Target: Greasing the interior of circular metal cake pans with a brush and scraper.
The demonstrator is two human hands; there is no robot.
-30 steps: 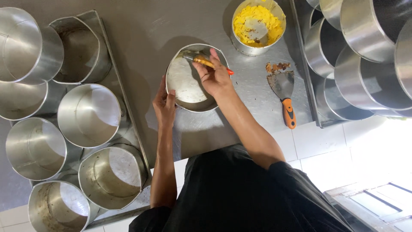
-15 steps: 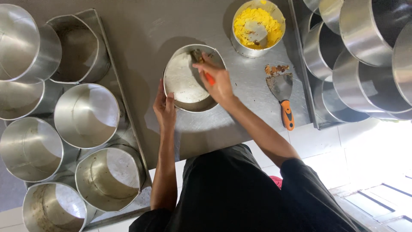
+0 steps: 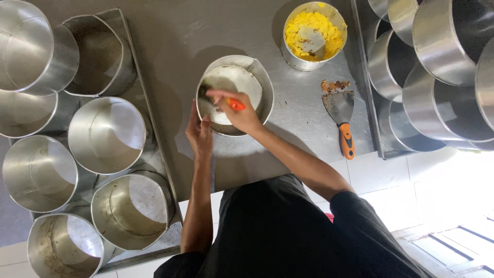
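A round metal baking tin lined with white paper stands on the steel counter in front of me. My left hand rests against the tin's near-left outer wall. My right hand reaches into the tin and is closed around an orange-handled brush, whose dark head lies at the tin's left inner side. A metal bowl of yellow grease with a white scrap in it sits behind the tin, to the right.
An orange-handled scraper lies on the counter right of the tin. A tray on the left holds several round tins. More tins are stacked on a tray at the right. White tiled floor shows below the counter.
My right hand has swept the brush from the tin's far right side across to its left inner side. My left hand has stayed on the tin's outer wall.
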